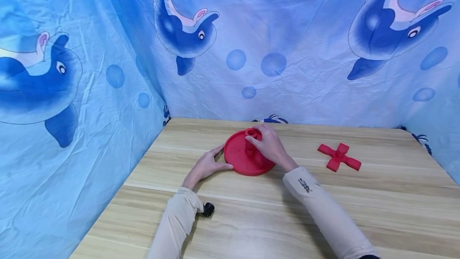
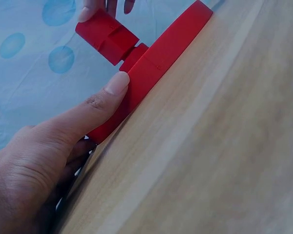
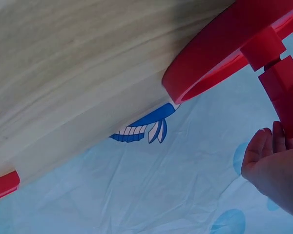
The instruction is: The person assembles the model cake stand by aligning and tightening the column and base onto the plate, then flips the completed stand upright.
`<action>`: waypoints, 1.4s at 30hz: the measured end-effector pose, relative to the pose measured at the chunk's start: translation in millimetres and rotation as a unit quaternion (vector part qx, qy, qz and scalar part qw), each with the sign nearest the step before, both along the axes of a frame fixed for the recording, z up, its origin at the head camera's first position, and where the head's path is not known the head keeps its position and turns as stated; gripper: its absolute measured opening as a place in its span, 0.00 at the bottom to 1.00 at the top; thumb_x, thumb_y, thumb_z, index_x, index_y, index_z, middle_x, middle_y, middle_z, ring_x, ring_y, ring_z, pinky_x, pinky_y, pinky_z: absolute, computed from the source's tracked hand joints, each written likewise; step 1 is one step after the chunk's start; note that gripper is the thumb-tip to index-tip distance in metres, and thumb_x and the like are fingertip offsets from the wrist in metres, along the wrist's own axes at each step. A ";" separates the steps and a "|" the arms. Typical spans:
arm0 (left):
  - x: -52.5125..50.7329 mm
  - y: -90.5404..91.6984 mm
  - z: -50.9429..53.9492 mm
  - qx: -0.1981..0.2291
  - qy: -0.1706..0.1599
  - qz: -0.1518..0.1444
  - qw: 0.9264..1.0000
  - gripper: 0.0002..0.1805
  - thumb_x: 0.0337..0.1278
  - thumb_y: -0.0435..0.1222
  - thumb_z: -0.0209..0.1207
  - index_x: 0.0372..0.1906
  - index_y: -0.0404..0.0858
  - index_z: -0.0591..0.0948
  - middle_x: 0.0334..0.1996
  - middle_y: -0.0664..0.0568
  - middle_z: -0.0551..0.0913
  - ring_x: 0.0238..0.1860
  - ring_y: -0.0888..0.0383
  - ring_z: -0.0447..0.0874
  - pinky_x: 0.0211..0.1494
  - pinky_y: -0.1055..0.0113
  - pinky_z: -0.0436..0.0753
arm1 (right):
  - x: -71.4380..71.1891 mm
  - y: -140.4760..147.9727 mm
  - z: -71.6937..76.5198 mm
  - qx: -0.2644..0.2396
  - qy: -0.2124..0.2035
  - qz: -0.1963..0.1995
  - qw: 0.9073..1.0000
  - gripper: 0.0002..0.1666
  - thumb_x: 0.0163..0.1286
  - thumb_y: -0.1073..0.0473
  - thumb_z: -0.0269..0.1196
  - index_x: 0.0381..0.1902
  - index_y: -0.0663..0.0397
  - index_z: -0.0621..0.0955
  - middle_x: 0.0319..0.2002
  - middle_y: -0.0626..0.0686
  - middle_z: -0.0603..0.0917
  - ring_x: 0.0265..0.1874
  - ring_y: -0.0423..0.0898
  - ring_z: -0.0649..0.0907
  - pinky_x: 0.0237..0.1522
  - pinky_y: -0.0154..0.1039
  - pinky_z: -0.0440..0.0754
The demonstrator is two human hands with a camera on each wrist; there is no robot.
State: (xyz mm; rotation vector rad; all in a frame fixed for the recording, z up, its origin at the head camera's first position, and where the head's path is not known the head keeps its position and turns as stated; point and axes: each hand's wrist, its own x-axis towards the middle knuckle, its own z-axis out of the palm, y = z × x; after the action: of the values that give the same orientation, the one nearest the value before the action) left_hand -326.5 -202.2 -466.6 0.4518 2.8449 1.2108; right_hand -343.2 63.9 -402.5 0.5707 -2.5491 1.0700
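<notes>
Gripping the upper part of a red post (image 1: pixel 250 146), the right hand (image 1: pixel 270 144) is seen in the head view with thumb and fingers closed about it. The post stands at the middle of a round red dish (image 1: pixel 235 153), between the two hands. The left hand (image 1: pixel 209 164) holds the dish's rim on its own side, thumb at the near edge and fingers set apart from it, farther round. A red cross-shaped piece (image 1: pixel 338 157) lies to the right of the right hand, well apart from it. Under both hands is a wood-grain table (image 1: pixel 244 223); beyond them hangs a blue cloth (image 1: pixel 305 95) printed with dolphins. Pale sleeves (image 1: pixel 320 207) cover both forearms, and a small black device (image 1: pixel 208 209) sits at the left cuff. In the left wrist view, the left thumb presses the outer wall of the dish; the other fingers are mostly hidden behind it. Beyond the thumb, a short red collar (image 2: pixel 135 57) rises from the dish, with a narrow dark neck between it and the post; whether the parts are fully seated cannot be told. In the right wrist view, the right fingertips touch the post near its free end, the dish lying past them; the right thumb cannot be made out.
</notes>
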 end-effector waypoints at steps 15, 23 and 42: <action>-0.7 0.1 -1.3 0.004 0.003 0.001 1.000 0.54 0.49 0.59 0.76 0.80 0.49 0.66 0.76 0.45 0.68 0.76 0.46 0.64 0.75 0.46 0.66 | 0.8 -3.4 -2.2 -0.004 -0.021 -0.012 1.000 0.34 0.69 0.54 0.73 0.67 0.62 0.78 0.63 0.62 0.78 0.66 0.60 0.73 0.53 0.59 0.85; -1.1 0.4 -1.2 -0.007 0.006 0.006 1.000 0.56 0.48 0.60 0.76 0.81 0.48 0.65 0.76 0.43 0.67 0.76 0.44 0.63 0.75 0.46 0.66 | 1.0 -2.6 -2.5 0.005 -0.004 0.008 1.000 0.33 0.69 0.58 0.71 0.69 0.63 0.77 0.63 0.62 0.78 0.65 0.59 0.74 0.53 0.57 0.85; -0.3 0.1 -0.6 0.001 0.007 0.000 1.000 0.54 0.49 0.59 0.76 0.80 0.49 0.66 0.75 0.44 0.69 0.75 0.45 0.65 0.74 0.45 0.68 | -1.8 -1.4 -4.1 -0.005 -0.009 0.021 1.000 0.30 0.74 0.58 0.67 0.69 0.65 0.76 0.64 0.63 0.77 0.67 0.60 0.72 0.56 0.57 0.83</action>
State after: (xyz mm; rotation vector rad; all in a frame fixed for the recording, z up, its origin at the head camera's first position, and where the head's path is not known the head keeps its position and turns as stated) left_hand -326.8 -202.0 -467.2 0.4614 2.8568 1.2150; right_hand -345.0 62.5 -406.6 0.6176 -2.5555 1.1071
